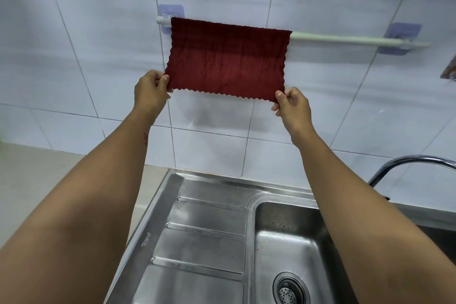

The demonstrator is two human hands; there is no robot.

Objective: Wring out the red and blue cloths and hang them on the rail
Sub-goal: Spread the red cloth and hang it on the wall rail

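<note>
The dark red cloth (228, 59) hangs folded over the white rail (345, 39) on the tiled wall, covering the rail's left half. My left hand (150, 91) pinches the cloth's lower left corner. My right hand (292, 106) pinches its lower right corner. The cloth is spread flat between both hands. No blue cloth is in view.
A steel sink (283, 242) with a drainer board (202, 234) and a strainer drain (291, 290) lies below. A chrome tap (404, 163) arches at the right. The rail's right half is bare, held by blue adhesive mounts (401, 37).
</note>
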